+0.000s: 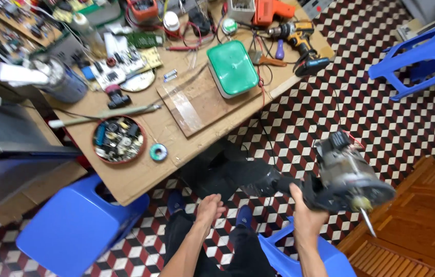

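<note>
1. Here, the motor (pixel 351 172) is up in the air, off to the right of the wooden table (pixel 140 174) and over the checkered floor (pixel 381 113). It is a grey and black machine part with a thin metal rod sticking out of its lower end.
2. The right hand (pixel 304 213) is clamped on the black handle end of the motor, with the fingers wrapped tight around it.
3. The left hand (pixel 210 208) is loose and holds nothing. Its fingers are apart, and it hangs over the person's knees.
4. The motor looks heavy and hard, since it seems to be mostly metal. It would likely hurt a foot or crack if it fell. The fat round body looks like the best place for a second hand. The thin rod and the little wires on top look easy to bend, so they are poor places to grab.
5. On the table sit a green box (pixel 233 67) on a wooden board, a round dish of small parts (pixel 119 139), a yellow drill (pixel 297 35) and some circuit boards.
6. A blue stool (pixel 76 225) stands under the table edge, and another blue stool (pixel 422 56) is far off at the top right.
</note>
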